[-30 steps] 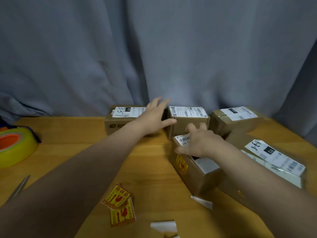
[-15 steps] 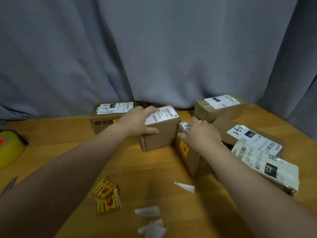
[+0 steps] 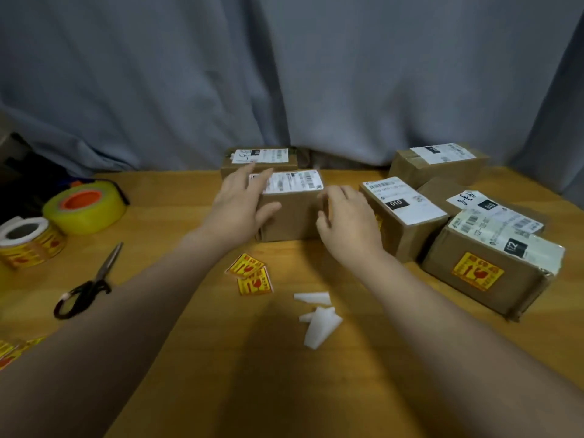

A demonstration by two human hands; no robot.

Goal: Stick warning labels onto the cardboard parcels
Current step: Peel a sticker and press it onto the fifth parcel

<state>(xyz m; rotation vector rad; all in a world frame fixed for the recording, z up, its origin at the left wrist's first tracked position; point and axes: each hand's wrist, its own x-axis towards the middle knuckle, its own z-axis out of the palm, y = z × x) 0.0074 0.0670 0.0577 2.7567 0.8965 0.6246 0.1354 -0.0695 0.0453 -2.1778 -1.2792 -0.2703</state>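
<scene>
the centre parcel [image 3: 292, 213] sits at mid-frame on the wooden table [image 3: 221, 374], long axis running left to right across the picture, plain front face toward the camera, white shipping label on top. the left hand [image 3: 243, 207] lies over its left top corner, fingers spread and loose, thumb against the front face; not clenched. the right hand [image 3: 347, 222] is at the parcel's right end, fingers lightly curled toward that side; whether they press on the cardboard cannot be told. directly behind, toward the curtain [image 3: 284, 74], stands a rear parcel [image 3: 259, 159], also lying left to right. right of centre, the parcel marked 010 [image 3: 403, 210] has its long axis running from the back toward lower right. further right, the parcel marked 122 [image 3: 493, 267] carries a yellow warning label [image 3: 477, 271] on its front face. another parcel [image 3: 493, 205] lies just behind it, and one more [image 3: 437, 162] at upper right near the curtain. in front of the centre parcel, two loose warning labels [image 3: 251, 275] lie overlapping on the table; below them, white backing scraps [image 3: 319, 317]. at left of frame: scissors [image 3: 88, 286], a label roll [image 3: 28, 241], and a yellow tape roll [image 3: 85, 205] with orange core.
</scene>
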